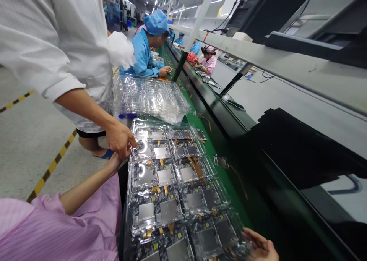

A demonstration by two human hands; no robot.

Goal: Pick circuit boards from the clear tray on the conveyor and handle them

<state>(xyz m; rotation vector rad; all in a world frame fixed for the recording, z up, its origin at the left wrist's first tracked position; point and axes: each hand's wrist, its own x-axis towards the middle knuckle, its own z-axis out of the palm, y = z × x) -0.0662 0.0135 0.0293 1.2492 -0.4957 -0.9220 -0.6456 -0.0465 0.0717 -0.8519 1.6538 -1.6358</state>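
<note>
The person's left hand (pixel 114 162) reached forward in a pink sleeve to the left edge of a clear plastic tray (pixel 174 188). It was mostly hidden under the hand of a co-worker (pixel 120 138), so I cannot tell if its grip was closed on the tray edge or only touching it. The person's right hand (pixel 259 247) was at the bottom of the view, at the near right corner of the same tray. The fingers were bent and resting against the plastic, but the picture did not show clearly if they were clamped on it.

The tray lay on the green table (pixel 213 148), with its long side running away from the person. It held circuit boards (pixel 160 175) in two columns, each with silver shields and small orange flex strips. The plastic was shiny and reflected the lamps.

The co-worker stood at the left in a white shirt, and the hand, with fingers curled, touched the left edge of the tray just above the person's left hand. Behind the tray, farther on the table, was a stack of empty clear trays (pixel 149 96). One loose small part (pixel 220 161) lay on the green surface just beside the tray on the right. Farther along the line sat a worker in a blue coat and cap (pixel 149 51) and a worker in pink (pixel 208 62).
</note>
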